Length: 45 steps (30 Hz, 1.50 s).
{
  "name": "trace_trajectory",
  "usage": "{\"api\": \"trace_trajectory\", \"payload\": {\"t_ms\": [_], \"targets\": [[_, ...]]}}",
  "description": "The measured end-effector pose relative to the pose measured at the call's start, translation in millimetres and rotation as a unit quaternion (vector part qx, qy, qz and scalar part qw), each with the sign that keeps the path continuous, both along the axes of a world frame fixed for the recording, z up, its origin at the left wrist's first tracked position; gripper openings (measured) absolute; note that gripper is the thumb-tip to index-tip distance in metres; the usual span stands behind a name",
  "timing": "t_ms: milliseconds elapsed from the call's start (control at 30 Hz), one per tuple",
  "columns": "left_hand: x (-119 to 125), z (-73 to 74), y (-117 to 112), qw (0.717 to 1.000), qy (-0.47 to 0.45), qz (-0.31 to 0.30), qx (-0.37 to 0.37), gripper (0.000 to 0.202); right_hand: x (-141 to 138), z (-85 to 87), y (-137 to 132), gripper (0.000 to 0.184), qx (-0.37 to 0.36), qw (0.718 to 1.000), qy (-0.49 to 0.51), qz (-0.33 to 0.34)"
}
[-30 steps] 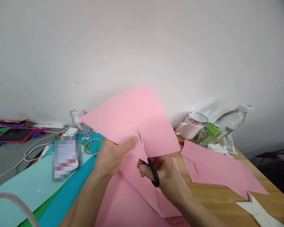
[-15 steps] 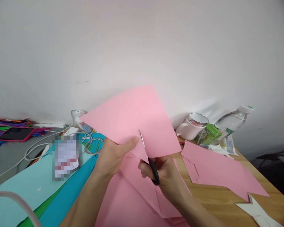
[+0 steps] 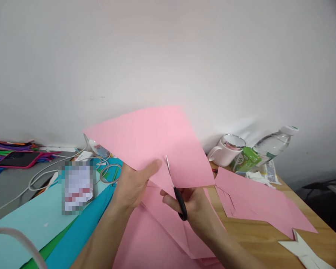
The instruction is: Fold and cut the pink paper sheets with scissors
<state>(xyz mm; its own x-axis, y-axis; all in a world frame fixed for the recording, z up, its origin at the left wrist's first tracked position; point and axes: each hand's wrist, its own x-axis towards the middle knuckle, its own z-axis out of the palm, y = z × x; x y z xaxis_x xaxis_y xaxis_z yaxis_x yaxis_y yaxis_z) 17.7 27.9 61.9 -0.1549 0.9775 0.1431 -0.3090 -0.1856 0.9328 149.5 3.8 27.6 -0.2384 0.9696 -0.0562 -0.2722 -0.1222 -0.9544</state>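
Note:
A large sheet of pink paper [image 3: 154, 134] is raised above the desk and tilted against the view of the wall. My left hand [image 3: 137, 185] grips its near edge, thumb on top and fingers hidden underneath. My right hand [image 3: 192, 203] is closed around the black handles of a pair of scissors [image 3: 180, 201]. One blade lies over the pink sheet, pointing away from me, with the paper between the blades at a cut from the near edge. Below both hands lie more pink sheets [image 3: 151, 235], stacked and partly overlapping.
Right of my hands, pink paper pieces [image 3: 254, 194] and a white paper cutout [image 3: 305, 250] lie on the wooden desk [image 3: 240, 235]. Behind are a white mug [image 3: 225, 151], a green box [image 3: 246, 158] and a clear bottle [image 3: 274, 144]. Blue sheets [image 3: 22, 228], cables and a phone [image 3: 19, 159] lie left.
The held sheet's far left corner has swung left and its top edge has dropped slightly. The scissors and my right hand have shifted only a little, and the right fingers have loosened somewhat.

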Motion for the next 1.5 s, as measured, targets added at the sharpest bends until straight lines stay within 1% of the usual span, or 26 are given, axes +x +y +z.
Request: {"api": "trace_trajectory", "payload": {"t_ms": [33, 67, 167, 233, 300, 467, 633, 767, 900, 1100, 1200, 1333, 1500], "targets": [[0.3, -0.8, -0.6, 1.000, 0.002, -0.003, -0.002, 0.074, -0.4, 0.6, 0.2, 0.036, -0.003, 1.000, 0.008, -0.011], [0.6, -1.5, -1.3, 1.000, 0.005, -0.006, -0.005, 0.074, -0.6, 0.8, 0.4, 0.038, -0.010, 1.000, 0.009, -0.018], [0.8, -2.8, -3.2, 1.000, 0.019, -0.004, -0.011, 0.077, -0.2, -1.1, 0.8, 0.035, -0.028, 0.999, 0.000, -0.016], [0.6, -2.8, -3.9, 1.000, 0.027, 0.003, -0.009, 0.079, 0.2, -2.7, 1.0, 0.031, -0.024, 1.000, -0.004, -0.011], [0.6, -2.3, -4.2, 1.000, 0.027, 0.001, -0.004, 0.078, -0.1, -2.9, 1.3, 0.030, -0.013, 1.000, -0.007, -0.022], [1.4, -1.3, -5.0, 1.000, 0.023, -0.001, -0.004, 0.076, -1.2, 1.3, 1.1, 0.036, 0.001, 0.999, -0.020, -0.041], [0.8, -1.9, -4.8, 1.000, 0.028, -0.005, -0.004, 0.074, -0.3, 2.9, -0.4, 0.025, 0.008, 0.998, -0.049, -0.040], [0.0, -2.6, -5.5, 1.000, 0.026, -0.013, -0.009, 0.071, -1.2, 1.4, -1.7, 0.029, 0.005, 0.999, -0.021, -0.038], [0.2, -2.4, -7.0, 0.999, 0.026, -0.017, -0.005, 0.065, -2.8, 0.6, -2.3, 0.032, -0.001, 0.999, -0.018, -0.036], [1.0, 0.0, -4.9, 1.000, 0.021, -0.023, -0.004, 0.065, -3.8, 1.6, -2.8, 0.024, 0.013, 0.999, -0.034, -0.038], [1.1, 0.2, -4.2, 1.000, 0.018, -0.019, -0.004, 0.067, -3.1, 2.0, -3.4, 0.022, 0.024, 0.998, -0.042, -0.045], [0.7, -1.2, -5.3, 1.000, 0.017, -0.024, 0.001, 0.068, -2.5, 0.0, -3.5, 0.026, 0.027, 0.997, -0.053, -0.056], [1.4, -0.7, -5.0, 1.000, 0.020, -0.013, -0.008, 0.064, -3.6, -4.6, -2.4, 0.032, 0.036, 0.995, -0.069, -0.061]]}}
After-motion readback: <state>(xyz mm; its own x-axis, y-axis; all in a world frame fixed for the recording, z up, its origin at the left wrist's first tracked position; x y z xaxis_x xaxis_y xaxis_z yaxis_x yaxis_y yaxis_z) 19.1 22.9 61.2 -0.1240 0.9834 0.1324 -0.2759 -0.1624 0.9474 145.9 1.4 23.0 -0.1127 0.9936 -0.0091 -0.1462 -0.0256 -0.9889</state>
